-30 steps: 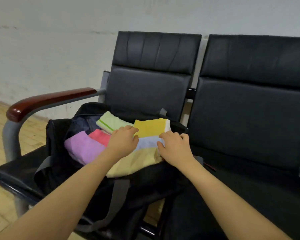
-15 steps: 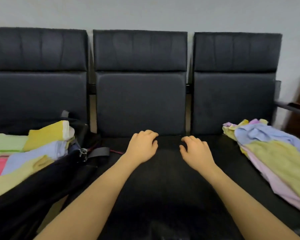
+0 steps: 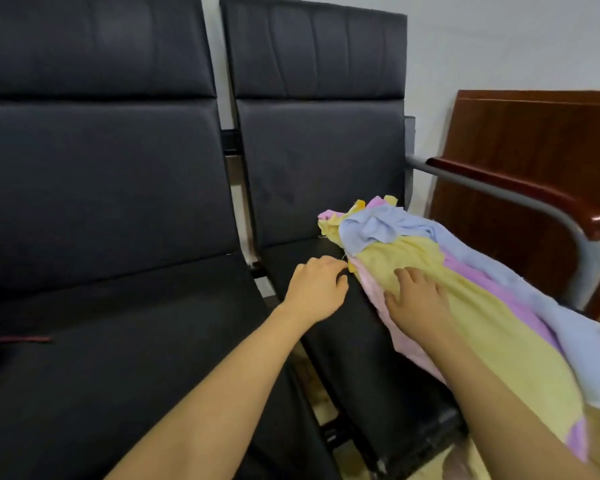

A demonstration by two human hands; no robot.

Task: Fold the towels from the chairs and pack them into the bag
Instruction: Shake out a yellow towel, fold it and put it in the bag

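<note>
1. Two bare forearms are reaching in from the bottom edge, over the black padded seats of a row of joined chairs (image 3: 118,358).
2. The left hand (image 3: 317,291) is hovering just over the front of the right-hand chair seat (image 3: 347,341), fingers loosely curled and holding nothing, its fingertips lying just beside the near edge of the towels.
3. The right hand (image 3: 418,301) is resting palm-down on the yellow towel (image 3: 482,313), fingers spread and fairly straight, pressing rather than pinching.
4. The pile of towels (image 3: 447,271) is lying unfolded and rumpled along the right side of that seat, running from the backrest toward the seat's front edge.
5. The yellow towel is lying on top along the middle; a pale pink one (image 3: 399,337) is showing beneath it on the left; a lilac strip (image 3: 499,292) and a light blue towel (image 3: 392,230) are lying to the right, the blue one bunched up at the far end.
6. A grey metal armrest with a dark red wooden top (image 3: 520,192) is curving past the pile on the right.
7. A reddish-brown wooden panel (image 3: 534,133) is standing behind it against the pale wall.
</note>
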